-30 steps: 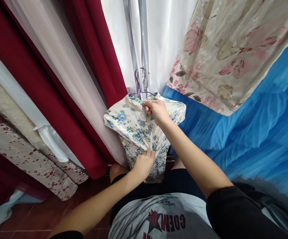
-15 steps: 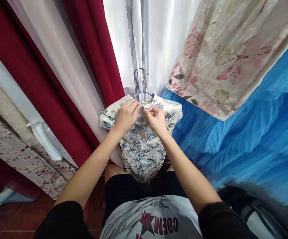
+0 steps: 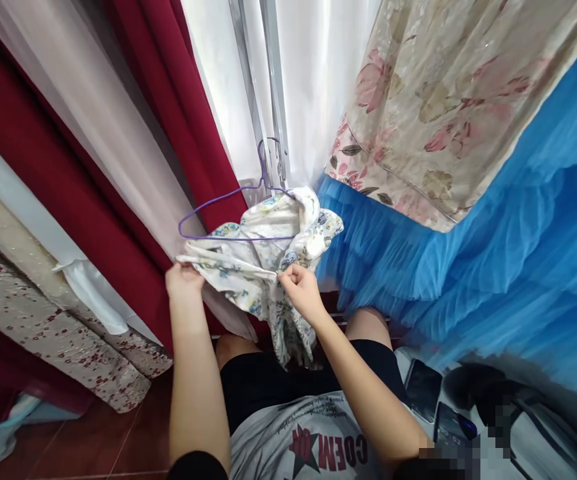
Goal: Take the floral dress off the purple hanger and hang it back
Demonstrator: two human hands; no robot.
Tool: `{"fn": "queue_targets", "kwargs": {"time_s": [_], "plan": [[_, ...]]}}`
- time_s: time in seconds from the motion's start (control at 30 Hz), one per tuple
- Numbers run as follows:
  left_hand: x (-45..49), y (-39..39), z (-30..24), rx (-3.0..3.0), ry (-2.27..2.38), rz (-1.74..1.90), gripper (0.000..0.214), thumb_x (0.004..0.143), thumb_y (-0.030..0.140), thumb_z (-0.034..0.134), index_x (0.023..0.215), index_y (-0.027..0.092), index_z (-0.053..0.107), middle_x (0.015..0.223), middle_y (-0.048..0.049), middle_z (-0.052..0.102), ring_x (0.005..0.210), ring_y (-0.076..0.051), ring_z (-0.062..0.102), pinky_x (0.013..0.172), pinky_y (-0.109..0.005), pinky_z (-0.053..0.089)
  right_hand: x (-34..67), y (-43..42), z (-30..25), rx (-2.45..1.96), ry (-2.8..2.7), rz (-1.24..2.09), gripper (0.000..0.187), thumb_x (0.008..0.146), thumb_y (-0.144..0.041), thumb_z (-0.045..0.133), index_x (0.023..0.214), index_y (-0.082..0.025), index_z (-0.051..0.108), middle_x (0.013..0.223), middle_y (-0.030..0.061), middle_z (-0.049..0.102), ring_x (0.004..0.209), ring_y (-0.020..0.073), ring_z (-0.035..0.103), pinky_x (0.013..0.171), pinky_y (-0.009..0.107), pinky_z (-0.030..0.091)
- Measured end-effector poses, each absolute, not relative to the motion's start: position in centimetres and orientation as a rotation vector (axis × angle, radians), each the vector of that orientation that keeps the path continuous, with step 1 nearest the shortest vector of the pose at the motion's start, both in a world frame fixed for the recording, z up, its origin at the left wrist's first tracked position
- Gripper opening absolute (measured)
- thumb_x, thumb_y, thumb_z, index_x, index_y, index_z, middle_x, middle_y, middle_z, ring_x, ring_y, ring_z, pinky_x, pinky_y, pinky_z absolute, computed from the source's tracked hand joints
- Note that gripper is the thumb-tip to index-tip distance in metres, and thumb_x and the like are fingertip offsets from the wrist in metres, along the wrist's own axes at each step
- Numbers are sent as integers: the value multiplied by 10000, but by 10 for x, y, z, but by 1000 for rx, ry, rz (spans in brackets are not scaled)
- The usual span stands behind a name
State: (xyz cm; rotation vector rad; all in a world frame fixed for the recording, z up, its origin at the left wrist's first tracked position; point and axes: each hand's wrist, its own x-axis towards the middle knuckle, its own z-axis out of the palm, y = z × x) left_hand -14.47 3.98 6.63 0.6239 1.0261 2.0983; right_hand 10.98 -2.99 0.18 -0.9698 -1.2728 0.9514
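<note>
A short-sleeved floral shirt (image 3: 263,260), white with blue and yellow-green print, hangs half off a purple hanger (image 3: 208,200). The hanger's left arm is bare, while the cloth is bunched over its right side. My left hand (image 3: 184,277) grips the shirt's left edge, just below the hanger's end, with its fingertips partly hidden by the cloth. Nearer the middle, my right hand (image 3: 299,290) pinches the front edge of the shirt. Between both hands the fabric is stretched, and its lower part drops toward my lap.
The hanger's hook sits at a grey metal pole (image 3: 274,87) before white cloth. Dark red curtains (image 3: 203,113) hang left. A beige floral garment (image 3: 418,127) and blue ruffled tulle (image 3: 398,260) hang right. Two phones (image 3: 423,387) lie beside my leg.
My hands have parted from the collar, the left one moving left and down. The shirt's left side has come off the hanger, baring the purple arm. Two phones have come into view.
</note>
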Motion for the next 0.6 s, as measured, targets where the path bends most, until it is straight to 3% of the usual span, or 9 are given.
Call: {"fn": "queue_targets", "kwargs": {"time_s": [0.13, 0.23, 0.37, 0.47, 0.53, 0.6], "plan": [[-104, 6, 13, 422, 1026, 1911, 270, 905, 129, 503, 650, 197, 447, 612, -13, 560, 720, -173, 648, 843, -332, 545, 134, -31, -41, -1182, -1117, 931, 259, 835, -396, 534, 657, -241, 426, 512, -76, 380, 497, 111, 335, 523, 251, 287], [-57, -25, -6, 395, 871, 1784, 169, 927, 247, 587, 775, 174, 596, 787, -65, 692, 901, -215, 718, 931, -372, 539, 172, -32, -70, -1326, -1099, 912, 271, 838, -371, 485, 613, -249, 395, 512, -58, 390, 527, 125, 354, 545, 262, 303], [3, -64, 3, 716, 663, 1760, 242, 858, 403, 771, 823, 187, 667, 783, -31, 678, 1073, -263, 720, 919, -326, 527, 208, -44, -75, -1402, -1341, 1085, 136, 628, -231, 727, 644, -187, 599, 642, -18, 602, 630, 151, 519, 631, 276, 410], [34, -82, 17, 1052, 756, 1656, 259, 917, 443, 721, 879, 187, 719, 934, -63, 732, 979, -214, 720, 803, -257, 526, 205, -59, -53, -1187, -1661, 1295, 469, 510, -172, 865, 959, -178, 728, 968, 24, 721, 886, 217, 630, 808, 319, 497], [45, -87, 22, 1254, 801, 1530, 270, 949, 451, 679, 957, 190, 748, 1076, -93, 745, 927, -199, 709, 795, -270, 536, 195, -69, -35, -942, -1765, 1413, 557, 625, -249, 871, 1152, -191, 700, 1129, 52, 709, 1041, 246, 627, 921, 359, 500], [45, -87, 20, 1410, 798, 1419, 307, 948, 448, 682, 1131, 208, 734, 1108, -101, 734, 968, -216, 700, 884, -314, 540, 187, -78, -19, -789, -1654, 1514, 458, 784, -326, 796, 1206, -197, 679, 1132, 61, 711, 1045, 238, 636, 953, 372, 497]]}}
